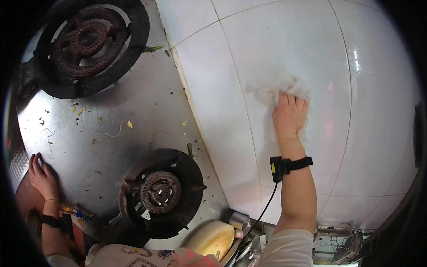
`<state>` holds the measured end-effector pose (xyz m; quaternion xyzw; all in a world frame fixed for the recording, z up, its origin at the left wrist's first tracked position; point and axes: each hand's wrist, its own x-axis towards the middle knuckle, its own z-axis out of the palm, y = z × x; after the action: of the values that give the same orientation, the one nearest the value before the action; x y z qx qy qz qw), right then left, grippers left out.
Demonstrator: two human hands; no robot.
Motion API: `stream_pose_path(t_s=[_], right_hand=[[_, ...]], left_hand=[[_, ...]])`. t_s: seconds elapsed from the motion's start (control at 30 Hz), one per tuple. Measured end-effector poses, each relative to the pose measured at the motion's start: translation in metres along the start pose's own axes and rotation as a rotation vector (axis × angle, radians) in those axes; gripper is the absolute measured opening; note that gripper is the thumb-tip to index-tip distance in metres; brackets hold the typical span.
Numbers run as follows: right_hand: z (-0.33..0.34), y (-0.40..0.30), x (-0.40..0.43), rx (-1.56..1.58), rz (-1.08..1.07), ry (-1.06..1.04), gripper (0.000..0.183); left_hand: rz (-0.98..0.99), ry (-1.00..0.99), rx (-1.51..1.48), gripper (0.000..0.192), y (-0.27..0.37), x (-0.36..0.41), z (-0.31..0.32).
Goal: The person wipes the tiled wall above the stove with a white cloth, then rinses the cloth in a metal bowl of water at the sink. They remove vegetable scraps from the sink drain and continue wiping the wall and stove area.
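My right hand [291,111] presses a pale, thin cloth or wipe [272,93] flat against the white wall tiles [300,43]; its fingers cover part of it. A black strap with a small device and cable is on that wrist. At the far left, my left hand [42,177] rests on the edge of the steel cooktop [100,167], fingers somewhat spread, with nothing seen in it. Two gas burners stand on the cooktop: a large burner [90,43] at the upper left and a smaller burner [161,193] at the lower middle.
Food scraps [81,110] and bits of greens [190,150] lie scattered over the cooktop. Near my body are an oval, cream-coloured object [211,238], a metal cup [239,220] and other utensils. A wire rack [347,245] is at the lower right.
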<state>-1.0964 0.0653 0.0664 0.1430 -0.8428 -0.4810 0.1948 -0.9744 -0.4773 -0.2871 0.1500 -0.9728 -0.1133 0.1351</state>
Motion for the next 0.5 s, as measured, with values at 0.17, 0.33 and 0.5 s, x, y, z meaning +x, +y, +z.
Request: stream_pose_path(t_s=[0.17,0.33,0.5], right_hand=[[0.018,-0.011,-0.034,-0.011,-0.033,-0.012,0.036],[0.014,-0.004,-0.036,0.008,-0.14,-0.075,0.023],[0.009,-0.004,-0.006,-0.001,0.001,-0.037,0.022]], left_hand=[[0.004,0.011,0.005,0.035,-0.002,0.0,0.003],[0.017,0.011,0.001,0.035,0.0,-0.001,0.0],[0.016,0.006,0.026,0.035,-0.007,-0.001,0.004]])
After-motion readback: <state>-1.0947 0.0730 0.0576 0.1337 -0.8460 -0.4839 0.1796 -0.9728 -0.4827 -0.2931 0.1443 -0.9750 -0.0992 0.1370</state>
